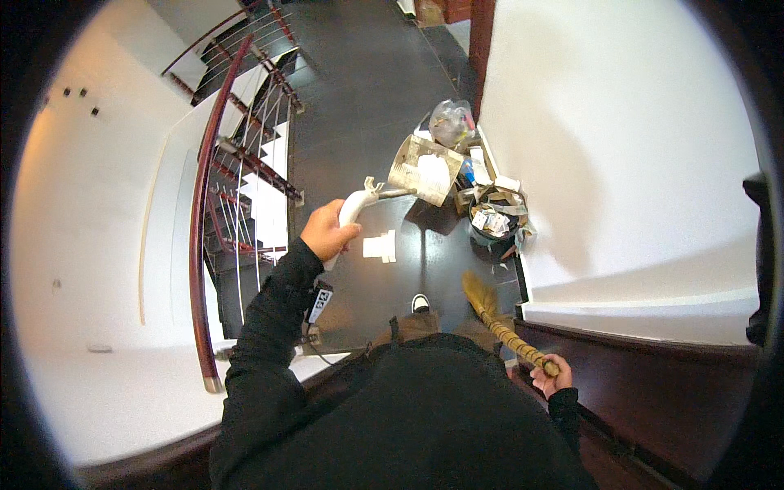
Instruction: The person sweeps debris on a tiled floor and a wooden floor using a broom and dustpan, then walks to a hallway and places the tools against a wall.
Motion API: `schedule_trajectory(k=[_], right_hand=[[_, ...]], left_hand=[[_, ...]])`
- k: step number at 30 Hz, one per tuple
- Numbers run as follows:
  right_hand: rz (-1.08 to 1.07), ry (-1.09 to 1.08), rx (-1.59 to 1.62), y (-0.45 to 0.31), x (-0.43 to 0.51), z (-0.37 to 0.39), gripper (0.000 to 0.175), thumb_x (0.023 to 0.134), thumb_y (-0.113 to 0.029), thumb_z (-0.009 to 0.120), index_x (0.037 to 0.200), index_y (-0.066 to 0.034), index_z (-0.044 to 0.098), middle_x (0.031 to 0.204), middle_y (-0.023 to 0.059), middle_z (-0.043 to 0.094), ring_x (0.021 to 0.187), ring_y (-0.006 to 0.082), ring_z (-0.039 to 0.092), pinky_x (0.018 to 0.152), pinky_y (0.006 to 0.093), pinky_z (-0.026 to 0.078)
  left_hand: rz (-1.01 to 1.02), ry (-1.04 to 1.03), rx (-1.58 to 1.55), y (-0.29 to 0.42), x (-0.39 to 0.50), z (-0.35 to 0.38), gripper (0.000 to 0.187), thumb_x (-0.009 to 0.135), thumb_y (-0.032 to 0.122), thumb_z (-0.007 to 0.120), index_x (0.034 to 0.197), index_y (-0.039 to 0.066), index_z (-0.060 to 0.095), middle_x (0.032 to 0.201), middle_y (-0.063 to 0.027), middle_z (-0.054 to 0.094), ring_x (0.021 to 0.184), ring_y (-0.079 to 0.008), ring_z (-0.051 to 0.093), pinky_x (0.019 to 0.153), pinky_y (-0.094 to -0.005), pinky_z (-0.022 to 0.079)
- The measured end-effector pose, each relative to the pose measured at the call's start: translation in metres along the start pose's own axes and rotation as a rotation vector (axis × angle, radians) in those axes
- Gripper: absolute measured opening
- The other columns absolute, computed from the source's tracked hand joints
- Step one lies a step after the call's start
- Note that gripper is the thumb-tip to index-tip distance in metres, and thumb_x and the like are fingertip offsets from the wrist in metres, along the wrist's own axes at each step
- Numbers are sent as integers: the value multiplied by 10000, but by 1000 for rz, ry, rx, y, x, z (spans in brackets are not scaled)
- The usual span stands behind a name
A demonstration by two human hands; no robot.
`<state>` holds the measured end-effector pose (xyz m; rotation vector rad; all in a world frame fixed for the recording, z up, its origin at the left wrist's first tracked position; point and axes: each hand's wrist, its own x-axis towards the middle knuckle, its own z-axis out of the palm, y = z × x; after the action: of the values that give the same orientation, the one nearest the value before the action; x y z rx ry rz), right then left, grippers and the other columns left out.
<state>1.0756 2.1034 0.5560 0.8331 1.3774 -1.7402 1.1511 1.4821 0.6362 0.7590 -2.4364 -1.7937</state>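
Note:
My left hand grips the white handle of a long-handled dustpan, whose worn, pale pan is held out ahead, with a bright white patch showing in it. Low on the right, my right hand is closed around the bound handle of a straw broom; its bristles point forward, close to my leg. On the dark tiled floor, between the dustpan and my shoe, lie pale flat pieces. A round dark bin full of scraps and papers stands right of the dustpan.
Beyond the dustpan, a clear plastic bag with things inside sits among boxes and other rubbish along the right wall. At left, a stair railing with a dark red handrail borders the stairwell. A doorway shows at the far end.

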Motion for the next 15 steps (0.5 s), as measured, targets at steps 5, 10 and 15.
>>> schedule_trajectory(k=[5,10,15], right_hand=[[-25,12,39,-35,46,28,332,877,-433,560,1031,-141,530,795,131,593,689,290,649,504,405,540],[-53,-34,109,-40,64,63,400,865,-517,557,1119,-210,516,832,99,576,713,274,655,482,389,545],[-142,176,104,-56,84,98,447,839,-568,570,1134,-234,536,818,100,589,690,254,655,468,350,532]], left_hand=[[7,-112,98,37,127,-11,310,794,115,613,1030,-70,534,679,-86,577,483,-130,563,447,-280,470],[-17,-180,191,55,216,-45,319,797,131,630,1033,-62,538,687,-86,580,473,-129,556,434,-268,458],[13,-283,234,84,307,-68,330,810,143,633,1048,-65,535,686,-87,580,470,-132,557,435,-269,458]])
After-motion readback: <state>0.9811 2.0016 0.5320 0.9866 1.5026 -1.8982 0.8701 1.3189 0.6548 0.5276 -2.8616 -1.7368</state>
